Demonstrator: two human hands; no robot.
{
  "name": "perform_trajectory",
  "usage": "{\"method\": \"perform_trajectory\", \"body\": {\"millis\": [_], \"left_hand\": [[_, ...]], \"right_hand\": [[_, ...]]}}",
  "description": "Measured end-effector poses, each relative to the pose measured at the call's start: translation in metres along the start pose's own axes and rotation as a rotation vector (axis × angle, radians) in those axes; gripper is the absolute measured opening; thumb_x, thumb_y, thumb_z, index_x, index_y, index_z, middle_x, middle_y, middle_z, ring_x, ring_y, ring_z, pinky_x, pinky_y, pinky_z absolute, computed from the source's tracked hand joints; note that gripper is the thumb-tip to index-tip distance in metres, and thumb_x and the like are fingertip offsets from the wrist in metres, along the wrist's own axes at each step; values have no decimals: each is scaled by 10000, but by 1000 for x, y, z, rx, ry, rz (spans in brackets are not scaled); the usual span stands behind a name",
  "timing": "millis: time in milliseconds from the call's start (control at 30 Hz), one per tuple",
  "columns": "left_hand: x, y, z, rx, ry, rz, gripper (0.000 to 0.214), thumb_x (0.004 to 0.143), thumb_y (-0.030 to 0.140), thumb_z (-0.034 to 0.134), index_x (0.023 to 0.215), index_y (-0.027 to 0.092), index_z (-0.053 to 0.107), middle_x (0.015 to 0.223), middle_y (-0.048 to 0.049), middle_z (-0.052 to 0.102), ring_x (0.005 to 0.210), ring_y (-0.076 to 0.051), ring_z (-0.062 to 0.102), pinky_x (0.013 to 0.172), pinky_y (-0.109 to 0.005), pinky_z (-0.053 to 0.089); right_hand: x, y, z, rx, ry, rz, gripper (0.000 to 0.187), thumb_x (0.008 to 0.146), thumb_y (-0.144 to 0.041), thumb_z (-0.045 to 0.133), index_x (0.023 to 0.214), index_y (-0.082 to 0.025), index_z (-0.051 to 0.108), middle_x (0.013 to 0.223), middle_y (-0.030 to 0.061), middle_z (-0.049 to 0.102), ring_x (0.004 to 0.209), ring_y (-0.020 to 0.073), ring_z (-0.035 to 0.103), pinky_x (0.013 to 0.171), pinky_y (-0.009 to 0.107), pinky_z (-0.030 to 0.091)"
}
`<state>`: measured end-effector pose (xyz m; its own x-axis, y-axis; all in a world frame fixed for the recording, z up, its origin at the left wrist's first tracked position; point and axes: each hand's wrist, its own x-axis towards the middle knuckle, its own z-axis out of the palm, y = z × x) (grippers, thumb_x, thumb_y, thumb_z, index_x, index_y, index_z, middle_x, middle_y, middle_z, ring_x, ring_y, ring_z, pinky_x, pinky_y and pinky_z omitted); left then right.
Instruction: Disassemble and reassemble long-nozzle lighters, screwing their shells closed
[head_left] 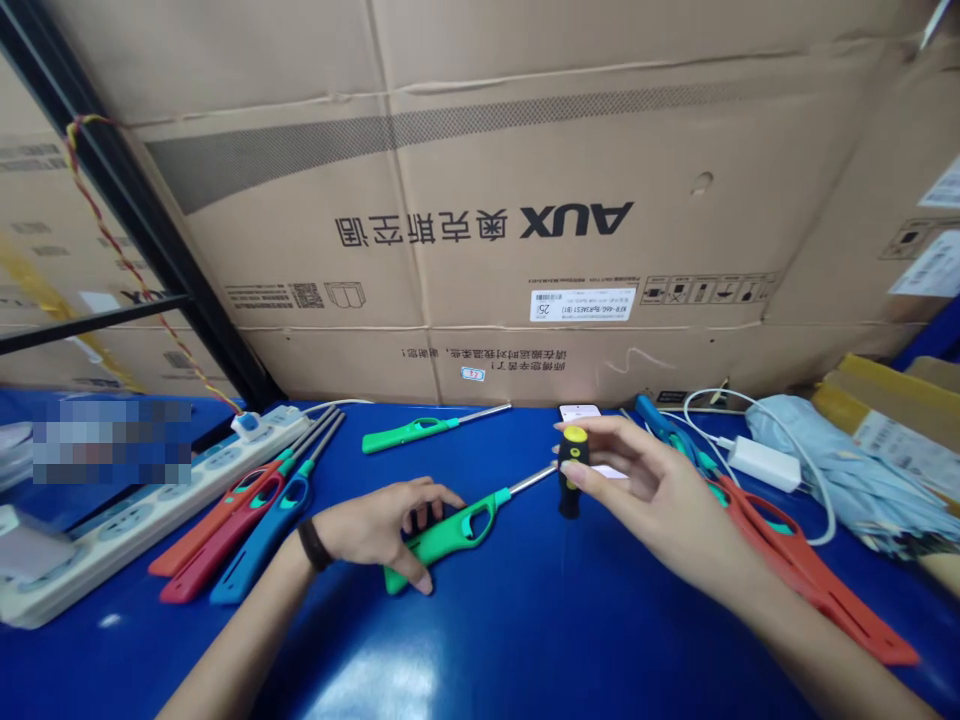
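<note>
My left hand (394,525), with a dark band at the wrist, is closed around the handle of a green gas lighter (450,537). The lighter's metal tube points up and to the right, and its tip is close to the thing in my right hand. Between the thumb and fingers of my right hand (637,475) is a stubby screwdriver (574,480) with a black and yellow handle, held upright; I cannot see its blade. Beyond my hands lies a second green gas lighter (416,432). A phone (579,411) is partly hidden behind my right hand.
On the left lie red and blue gas lighters (259,540) beside a white power strip (150,510). Several more orange and blue lighters (817,580) lie right, near a white charger (765,462) and a pale blue plastic bag (832,450). A large cardboard sheet (480,150) stands behind the blue table (450,660).
</note>
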<state>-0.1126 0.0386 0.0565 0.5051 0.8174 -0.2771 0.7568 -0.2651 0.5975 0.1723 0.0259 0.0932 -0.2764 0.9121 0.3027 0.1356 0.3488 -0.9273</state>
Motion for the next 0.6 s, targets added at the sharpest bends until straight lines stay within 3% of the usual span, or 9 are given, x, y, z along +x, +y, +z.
{"method": "perform_trajectory", "body": {"millis": [233,400,600], "left_hand": [[-25,-18,-13,-71,-58,-170,736,455,407,840,1095,197,542,856,3,565,783,-182,547,662,-265,465],[-28,-30,-16,-108,-58,-142,582,460,426,823,935,169,605,770,12,593,715,-172,556,623,-251,448],[-28,-31,-16,-126,-34,-146,515,444,419,823,850,156,649,786,-4,641,739,-196,579,635,-258,442]], "right_hand": [[24,-9,63,144,-195,-148,272,856,-320,590,1111,-284,503,1021,19,646,905,159,665,758,312,578],[37,-8,110,171,-278,-273,282,854,-288,592,1124,-271,512,1057,18,633,954,149,646,714,250,579],[40,6,135,213,-349,-251,300,867,-318,569,1153,-272,492,1097,35,610,1009,179,621,715,288,585]]}}
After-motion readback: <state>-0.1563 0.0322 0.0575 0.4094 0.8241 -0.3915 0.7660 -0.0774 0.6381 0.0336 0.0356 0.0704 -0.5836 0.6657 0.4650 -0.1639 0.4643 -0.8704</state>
